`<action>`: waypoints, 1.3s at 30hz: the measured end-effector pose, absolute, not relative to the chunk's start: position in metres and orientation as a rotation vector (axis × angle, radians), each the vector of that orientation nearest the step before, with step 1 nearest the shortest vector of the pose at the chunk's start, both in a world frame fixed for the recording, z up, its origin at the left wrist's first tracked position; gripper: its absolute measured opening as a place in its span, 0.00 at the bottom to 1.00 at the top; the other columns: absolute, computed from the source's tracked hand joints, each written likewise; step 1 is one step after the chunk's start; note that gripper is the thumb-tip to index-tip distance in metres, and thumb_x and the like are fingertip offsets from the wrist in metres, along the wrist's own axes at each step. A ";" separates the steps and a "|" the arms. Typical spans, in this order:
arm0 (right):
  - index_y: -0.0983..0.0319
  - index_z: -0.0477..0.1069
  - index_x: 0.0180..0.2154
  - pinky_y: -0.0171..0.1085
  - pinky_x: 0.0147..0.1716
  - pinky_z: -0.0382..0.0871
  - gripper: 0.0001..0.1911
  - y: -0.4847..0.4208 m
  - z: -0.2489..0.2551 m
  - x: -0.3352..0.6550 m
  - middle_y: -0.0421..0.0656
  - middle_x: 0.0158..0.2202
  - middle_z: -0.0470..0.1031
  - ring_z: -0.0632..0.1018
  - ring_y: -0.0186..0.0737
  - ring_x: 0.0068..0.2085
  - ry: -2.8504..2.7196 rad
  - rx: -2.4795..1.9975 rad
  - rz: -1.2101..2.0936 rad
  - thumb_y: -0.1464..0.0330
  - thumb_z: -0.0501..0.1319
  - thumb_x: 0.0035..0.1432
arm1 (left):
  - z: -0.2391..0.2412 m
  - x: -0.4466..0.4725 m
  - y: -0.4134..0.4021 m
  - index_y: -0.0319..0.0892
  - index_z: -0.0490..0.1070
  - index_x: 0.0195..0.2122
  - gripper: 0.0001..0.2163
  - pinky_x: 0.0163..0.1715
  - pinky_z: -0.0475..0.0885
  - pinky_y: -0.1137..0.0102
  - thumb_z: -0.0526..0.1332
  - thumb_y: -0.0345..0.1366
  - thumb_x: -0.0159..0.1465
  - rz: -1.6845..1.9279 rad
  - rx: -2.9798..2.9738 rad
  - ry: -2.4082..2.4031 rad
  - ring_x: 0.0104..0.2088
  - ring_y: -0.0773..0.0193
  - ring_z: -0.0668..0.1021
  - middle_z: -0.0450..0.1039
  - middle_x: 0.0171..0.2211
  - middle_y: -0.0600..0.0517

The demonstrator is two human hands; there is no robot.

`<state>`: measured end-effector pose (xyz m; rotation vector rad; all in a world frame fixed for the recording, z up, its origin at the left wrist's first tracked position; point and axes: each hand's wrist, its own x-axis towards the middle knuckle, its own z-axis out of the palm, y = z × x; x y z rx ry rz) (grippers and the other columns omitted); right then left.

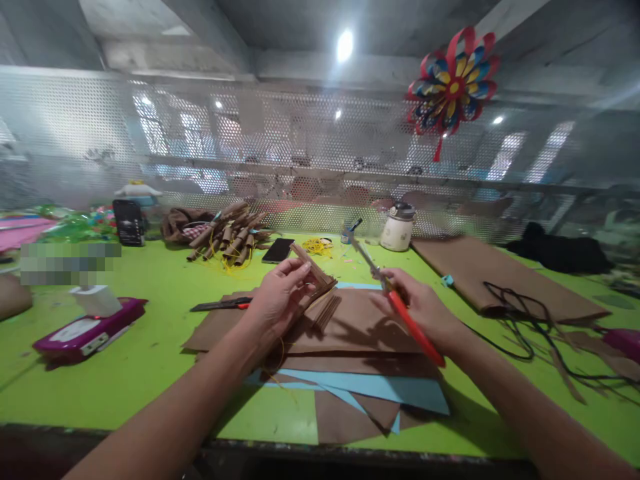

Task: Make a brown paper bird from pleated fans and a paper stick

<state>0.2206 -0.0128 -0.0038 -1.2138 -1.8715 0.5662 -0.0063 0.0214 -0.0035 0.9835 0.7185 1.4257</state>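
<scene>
My left hand (280, 293) pinches a narrow piece of pleated brown paper (316, 270) between thumb and fingers, tilted up over the stack. A pair of scissors (415, 330) with red handles is in my right hand (417, 303); the metal blades point up and away to the left, apart from the paper. Below both hands lie brown paper sheets (373, 327), and on them a small pleated brown piece (329, 312). Blue paper (370, 387) shows under the sheets. A cutter knife (220, 305) rests on the stack's left edge.
Rolled brown paper bundles (230, 237) with yellow string lie at the back, near a black phone (279, 251). A cream jug (399, 230) stands behind. Folded brown paper (500, 273) and black cord (525, 327) lie right; a purple power strip (90, 333) sits left.
</scene>
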 end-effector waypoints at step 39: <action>0.62 0.68 0.43 0.44 0.36 0.65 0.21 -0.017 -0.001 0.236 0.50 0.37 0.69 0.71 0.49 0.39 -2.205 -1.480 -0.305 0.54 0.58 0.53 | 0.006 -0.016 0.014 0.38 0.67 0.29 0.03 0.40 0.73 0.65 0.61 0.26 0.56 1.171 0.991 0.498 0.35 0.59 0.79 0.76 0.30 0.46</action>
